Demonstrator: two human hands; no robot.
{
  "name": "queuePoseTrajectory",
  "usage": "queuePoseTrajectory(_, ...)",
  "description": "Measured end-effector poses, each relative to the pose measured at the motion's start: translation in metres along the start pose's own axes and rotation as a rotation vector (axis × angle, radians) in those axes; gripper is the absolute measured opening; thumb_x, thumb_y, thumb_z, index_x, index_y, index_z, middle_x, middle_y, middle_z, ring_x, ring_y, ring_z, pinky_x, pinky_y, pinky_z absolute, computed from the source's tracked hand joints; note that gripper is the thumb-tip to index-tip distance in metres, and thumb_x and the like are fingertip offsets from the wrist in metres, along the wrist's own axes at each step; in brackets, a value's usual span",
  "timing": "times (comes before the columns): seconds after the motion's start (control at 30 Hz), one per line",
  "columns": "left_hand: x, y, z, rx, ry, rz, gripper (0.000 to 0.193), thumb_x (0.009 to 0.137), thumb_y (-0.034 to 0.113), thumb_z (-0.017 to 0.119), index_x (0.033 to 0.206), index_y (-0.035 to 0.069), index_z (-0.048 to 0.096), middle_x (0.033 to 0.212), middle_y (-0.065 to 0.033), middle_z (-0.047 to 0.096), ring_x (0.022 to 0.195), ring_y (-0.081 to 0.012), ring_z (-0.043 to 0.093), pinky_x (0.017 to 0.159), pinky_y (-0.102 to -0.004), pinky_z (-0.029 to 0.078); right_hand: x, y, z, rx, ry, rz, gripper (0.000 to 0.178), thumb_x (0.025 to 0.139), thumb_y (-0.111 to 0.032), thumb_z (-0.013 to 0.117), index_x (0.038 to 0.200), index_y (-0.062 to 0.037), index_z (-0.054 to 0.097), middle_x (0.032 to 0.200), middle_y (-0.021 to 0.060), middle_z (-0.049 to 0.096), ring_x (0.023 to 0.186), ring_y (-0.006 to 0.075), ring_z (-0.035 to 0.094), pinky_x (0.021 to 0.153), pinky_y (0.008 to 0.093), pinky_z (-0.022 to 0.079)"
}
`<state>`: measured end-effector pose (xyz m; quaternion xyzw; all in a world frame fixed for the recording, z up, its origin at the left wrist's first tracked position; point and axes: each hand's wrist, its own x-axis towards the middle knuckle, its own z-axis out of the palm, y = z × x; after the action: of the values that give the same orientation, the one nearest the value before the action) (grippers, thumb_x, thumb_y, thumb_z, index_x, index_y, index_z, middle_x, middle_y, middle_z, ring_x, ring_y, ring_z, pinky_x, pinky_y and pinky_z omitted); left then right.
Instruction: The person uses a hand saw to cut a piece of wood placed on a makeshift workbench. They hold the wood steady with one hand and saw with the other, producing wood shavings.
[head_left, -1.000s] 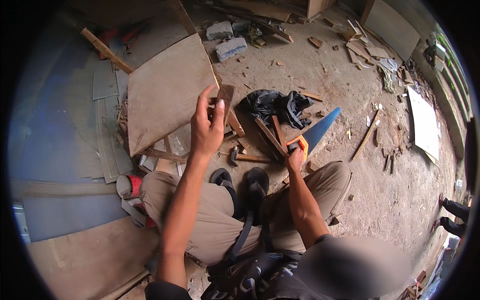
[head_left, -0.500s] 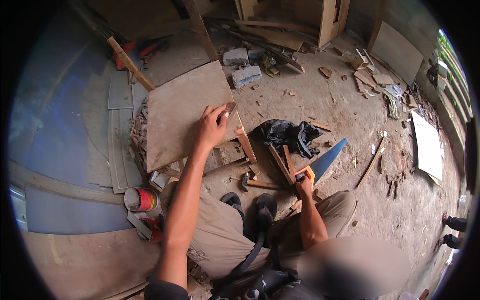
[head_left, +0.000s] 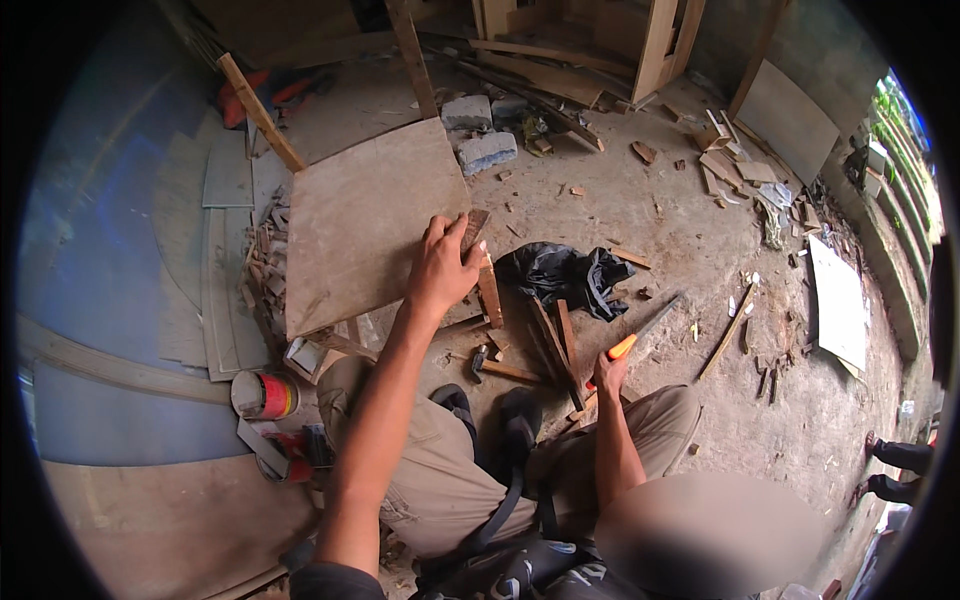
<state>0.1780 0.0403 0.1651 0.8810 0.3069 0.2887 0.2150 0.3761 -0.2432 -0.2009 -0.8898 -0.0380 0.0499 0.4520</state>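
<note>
Left hand grips plywood panel; right hand holds handsaw.

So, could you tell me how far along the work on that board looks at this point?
Done: scattered offcuts on the floor suggest earlier cutting. In hand: the left hand rests on the edge of the board, gripping a small wood piece; the right hand holds an orange-handled saw, its blade off the board. Left: the board shows no cut.

Count — boards: 1 | hands: 2, left, right | saws: 1 | hammers: 1 | blocks: 3 | cans: 1 | black bags: 1 — end.
</note>
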Motion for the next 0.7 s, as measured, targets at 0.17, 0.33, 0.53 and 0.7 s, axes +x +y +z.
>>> queuePoseTrajectory(0.17,-0.003,-0.025,-0.005,-0.023,0.026,0.042,0.038,0.091,0.017,0.061,0.121,-0.004,0.054,0.109,-0.0227,0.056,0.103,-0.0405,0.057,0.088,-0.0465,0.048,-0.045,-0.127,-0.071,0.509,0.003,0.095,0.025,0.091,-0.022,0.061,0.076,-0.0050,0.051,0.059,0.0003,0.049,0.049,0.0095,0.045,0.045,0.0294,0.037)
queuePoseTrajectory(0.33,0.002,-0.022,-0.005,-0.050,0.034,0.109,0.028,0.090,0.015,0.060,0.111,-0.001,0.050,0.109,-0.0241,0.056,0.101,-0.0426,0.057,0.086,-0.0489,0.048,-0.135,-0.251,-0.167,0.494,-0.326,-0.244,0.026,0.095,-0.024,0.063,0.081,-0.0023,0.060,0.056,-0.0003,0.051,0.049,0.0094,0.048,0.046,0.0289,0.038)
queuePoseTrajectory(0.53,0.010,-0.025,-0.007,-0.080,-0.001,0.103,0.028,0.084,0.013,0.060,0.107,0.000,0.050,0.098,-0.0257,0.059,0.096,-0.0459,0.058,0.081,-0.0504,0.048,-0.182,-0.335,-0.191,0.441,-0.562,-0.445,0.021,0.093,-0.019,0.065,0.088,0.0015,0.062,0.057,0.0082,0.052,0.050,0.0120,0.048,0.049,0.0305,0.040)
queuePoseTrajectory(0.7,0.007,-0.022,-0.009,-0.089,0.059,0.163,0.027,0.083,0.010,0.064,0.106,0.002,0.054,0.097,-0.0235,0.061,0.094,-0.0448,0.059,0.079,-0.0486,0.049,-0.185,-0.352,-0.191,0.461,-0.621,-0.425,0.024,0.093,-0.020,0.066,0.083,0.0009,0.060,0.057,0.0077,0.052,0.050,0.0118,0.048,0.048,0.0301,0.040)
